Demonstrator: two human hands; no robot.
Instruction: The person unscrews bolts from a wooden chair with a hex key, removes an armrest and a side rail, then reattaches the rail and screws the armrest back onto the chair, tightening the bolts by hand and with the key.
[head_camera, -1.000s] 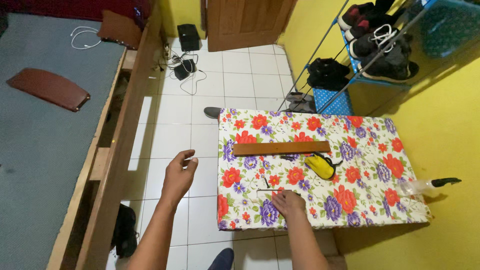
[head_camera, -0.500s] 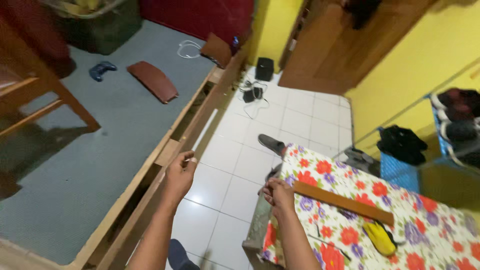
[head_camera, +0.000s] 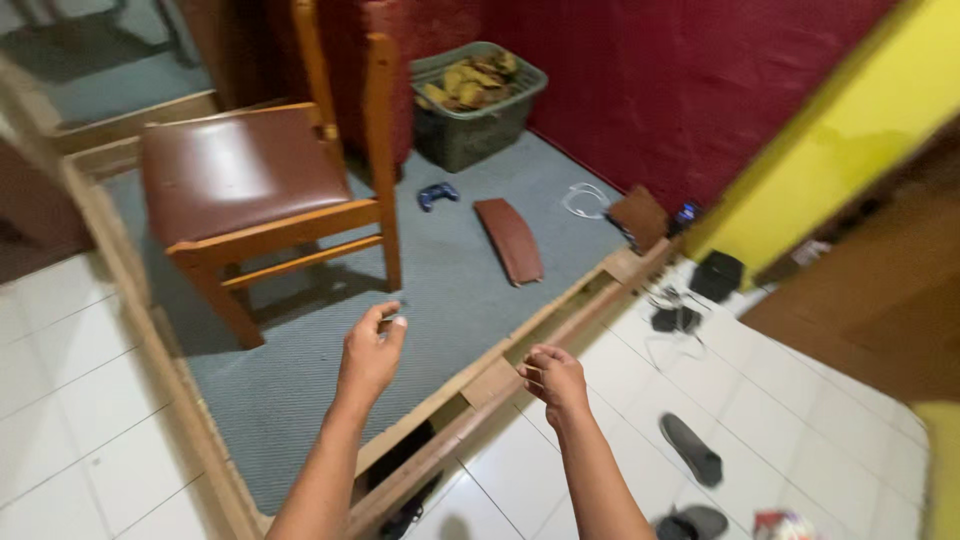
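Observation:
My left hand (head_camera: 368, 357) is raised over the grey carpeted platform (head_camera: 300, 390). Its thumb and fingers pinch a small dark object (head_camera: 393, 321), too small to identify. My right hand (head_camera: 553, 381) hovers above the platform's wooden edge rail (head_camera: 500, 375), fingers curled in, with nothing visible in them. A wooden chair with a brown padded seat (head_camera: 245, 180) stands on the carpet, up and to the left of my left hand. A brown curved pad (head_camera: 510, 240) lies flat on the carpet beyond both hands.
On the carpet are a blue game controller (head_camera: 437, 193), a white cable coil (head_camera: 585, 200) and a grey basket of yellowish stuff (head_camera: 478, 100) by the red wall. A black box (head_camera: 718, 275), cables and dark sandals (head_camera: 690, 450) lie on the white tiles at right.
My view has swung left and up, away from the flowered table toward the chair and red wall. Both hands left the table and are now raised over the platform edge.

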